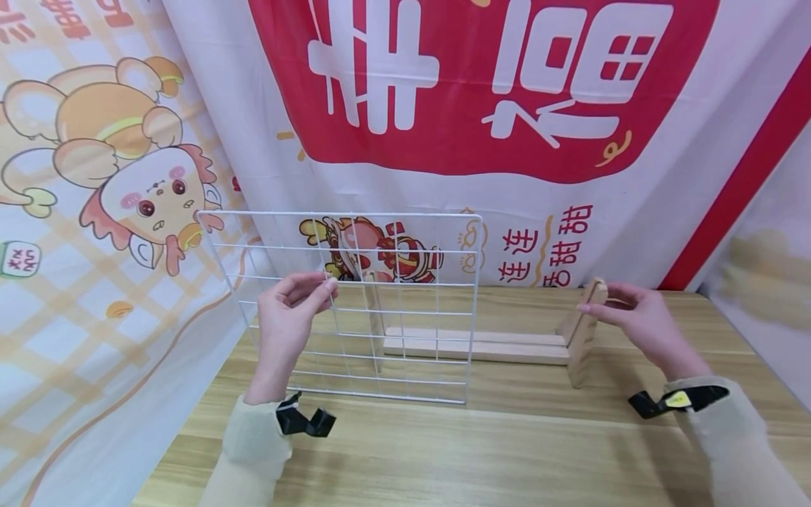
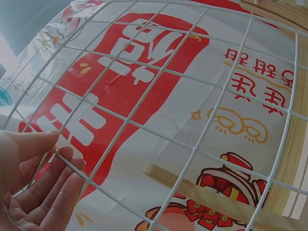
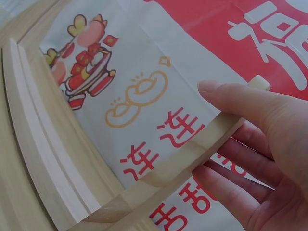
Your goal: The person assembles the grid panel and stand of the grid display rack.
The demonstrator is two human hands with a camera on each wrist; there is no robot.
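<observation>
Left hand (image 1: 291, 313), fingertips pinching white wire grid panel (image 1: 402, 310), upright, broad face toward head camera, overlapping left end of pale wooden stand (image 1: 475, 349). Right hand (image 1: 640, 324) pinches stand's right post. Stand's long axis left-right on wood-grain table (image 1: 519, 458). Behind: red-and-white cloth (image 1: 469, 153), "福", "连连".

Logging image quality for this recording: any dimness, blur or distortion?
Head view: bright, with a blurred yellowish patch at the right edge; left wrist view: dimmer, the wire grid bowed; right wrist view: also dim, the wooden rail curved.
</observation>
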